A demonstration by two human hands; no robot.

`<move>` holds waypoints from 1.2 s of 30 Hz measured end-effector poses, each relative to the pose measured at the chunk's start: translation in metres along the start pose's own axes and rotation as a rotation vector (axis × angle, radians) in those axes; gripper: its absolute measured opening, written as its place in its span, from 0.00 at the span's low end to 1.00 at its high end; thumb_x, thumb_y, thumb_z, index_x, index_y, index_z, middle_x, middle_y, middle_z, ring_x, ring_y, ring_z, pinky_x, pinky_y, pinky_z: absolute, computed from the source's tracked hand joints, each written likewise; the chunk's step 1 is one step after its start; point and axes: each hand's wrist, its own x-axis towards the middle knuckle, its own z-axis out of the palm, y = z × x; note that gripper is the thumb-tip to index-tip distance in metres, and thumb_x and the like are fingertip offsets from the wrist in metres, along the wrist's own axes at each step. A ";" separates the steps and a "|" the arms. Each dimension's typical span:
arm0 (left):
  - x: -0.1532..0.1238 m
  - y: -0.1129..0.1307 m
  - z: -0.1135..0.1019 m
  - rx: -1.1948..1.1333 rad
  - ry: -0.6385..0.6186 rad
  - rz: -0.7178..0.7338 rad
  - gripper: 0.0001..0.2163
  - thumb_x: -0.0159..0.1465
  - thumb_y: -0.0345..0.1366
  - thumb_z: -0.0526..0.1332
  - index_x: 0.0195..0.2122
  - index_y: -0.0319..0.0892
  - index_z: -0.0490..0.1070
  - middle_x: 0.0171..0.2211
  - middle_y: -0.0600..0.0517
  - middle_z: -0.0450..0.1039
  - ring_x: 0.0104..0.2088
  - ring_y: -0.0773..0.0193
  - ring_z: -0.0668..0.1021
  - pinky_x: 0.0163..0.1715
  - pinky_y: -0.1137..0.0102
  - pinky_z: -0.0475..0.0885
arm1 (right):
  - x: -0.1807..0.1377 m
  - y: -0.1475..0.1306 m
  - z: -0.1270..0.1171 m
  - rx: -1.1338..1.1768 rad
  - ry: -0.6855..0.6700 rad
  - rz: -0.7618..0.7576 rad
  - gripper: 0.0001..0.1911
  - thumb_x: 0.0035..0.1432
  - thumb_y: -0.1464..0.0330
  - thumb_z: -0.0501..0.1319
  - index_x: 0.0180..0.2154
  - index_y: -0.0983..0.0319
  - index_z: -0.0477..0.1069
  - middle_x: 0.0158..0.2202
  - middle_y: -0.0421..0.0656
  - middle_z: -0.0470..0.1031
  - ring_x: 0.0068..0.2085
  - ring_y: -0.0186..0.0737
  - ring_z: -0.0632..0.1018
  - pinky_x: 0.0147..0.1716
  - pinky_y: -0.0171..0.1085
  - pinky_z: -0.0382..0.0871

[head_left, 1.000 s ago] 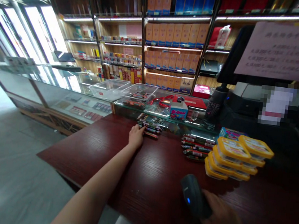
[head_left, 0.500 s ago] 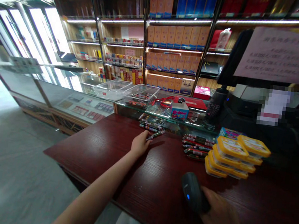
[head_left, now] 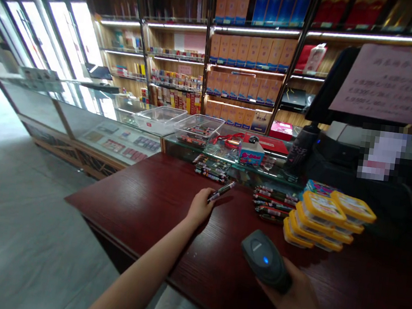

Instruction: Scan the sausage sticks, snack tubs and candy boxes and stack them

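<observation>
Over the dark red wooden counter, my left hand (head_left: 201, 205) is closed round one end of a pen (head_left: 222, 191), whose other end points away to the right. My right hand (head_left: 296, 291) grips a dark handheld barcode scanner (head_left: 266, 259) with a lit blue light, its head turned toward the left. Behind the left hand lies a pile of pens (head_left: 211, 169). Another stack of pens (head_left: 273, 203) lies to the right, beside several stacked yellow-lidded boxes (head_left: 320, 218). The scanner's handle is hidden in my right hand.
A glass display case (head_left: 114, 138) adjoins the counter on the left. On the glass ledge stand clear plastic bins (head_left: 199, 127) and a small colourful box (head_left: 251, 156). A monitor with a pink paper sign (head_left: 395, 82) stands at right. Stocked shelves (head_left: 248, 74) line the back wall.
My left hand has moved slightly right and toward me with the pen, away from the pile. My right hand has tilted the scanner and shifted its head left.
</observation>
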 end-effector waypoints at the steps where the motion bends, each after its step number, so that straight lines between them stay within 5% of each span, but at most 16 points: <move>1: 0.000 0.000 0.000 0.007 0.001 -0.001 0.09 0.58 0.29 0.60 0.40 0.41 0.71 0.38 0.49 0.75 0.40 0.62 0.75 0.42 0.67 0.70 | 0.001 -0.005 0.001 0.076 0.012 -0.009 0.17 0.50 0.61 0.62 0.42 0.60 0.73 0.40 0.44 0.80 0.40 0.44 0.79 0.39 0.37 0.71; 8: 0.000 -0.002 0.002 0.049 0.002 0.004 0.08 0.58 0.29 0.60 0.40 0.41 0.71 0.38 0.49 0.75 0.40 0.61 0.75 0.43 0.66 0.70 | 0.003 -0.028 0.009 0.265 0.085 -0.014 0.18 0.45 0.62 0.63 0.40 0.62 0.74 0.39 0.46 0.80 0.41 0.47 0.79 0.43 0.41 0.71; 36: 0.001 -0.006 0.003 0.089 -0.025 0.071 0.09 0.57 0.26 0.60 0.39 0.41 0.71 0.38 0.49 0.74 0.40 0.61 0.75 0.45 0.66 0.70 | -0.005 -0.031 0.001 0.202 0.062 -0.015 0.16 0.46 0.64 0.61 0.38 0.61 0.75 0.37 0.45 0.80 0.38 0.47 0.79 0.39 0.40 0.72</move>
